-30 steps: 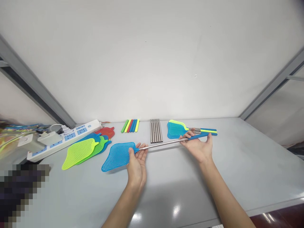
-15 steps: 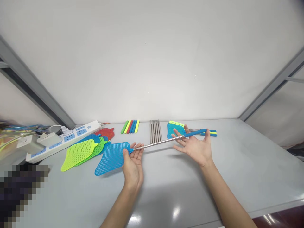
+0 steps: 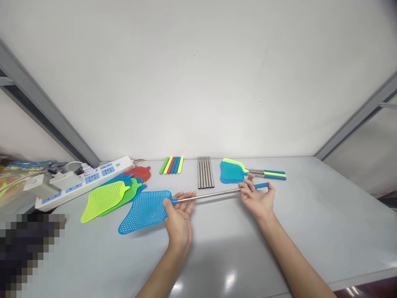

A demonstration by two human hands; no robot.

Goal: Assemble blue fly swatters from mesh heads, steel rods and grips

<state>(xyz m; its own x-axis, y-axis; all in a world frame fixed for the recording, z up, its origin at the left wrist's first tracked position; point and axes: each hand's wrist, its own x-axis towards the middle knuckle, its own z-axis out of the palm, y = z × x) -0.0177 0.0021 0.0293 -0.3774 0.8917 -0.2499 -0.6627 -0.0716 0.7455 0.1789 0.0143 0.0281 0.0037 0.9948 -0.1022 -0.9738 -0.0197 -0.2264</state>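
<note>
Between my two hands a blue fly swatter [image 3: 211, 195] is held above the table, its metal rod stretched out. My left hand [image 3: 180, 219] grips it where the perforated head meets the rod, thumb on top and fingers beneath. At the other end my right hand [image 3: 258, 198] is closed around the blue handle, the thumb against its tip. Behind that hand lie finished-looking swatters [image 3: 234, 171], blue and yellow, with handles pointing right. Left of my left hand rest loose swatter heads [image 3: 105, 198] in yellow, green, blue and red.
Several metal rods [image 3: 205, 173] lie side by side near the wall. To their left is a row of coloured handles [image 3: 171, 165]. A white power strip [image 3: 108, 174] with plugged-in adapters runs along the left, and the table's front edge [image 3: 366, 279] shows at lower right.
My right fingers, spread before, have curled round the handle. The swatter's handle end has come down, so the rod lies flatter and looks shorter. My left hand keeps its grip.
</note>
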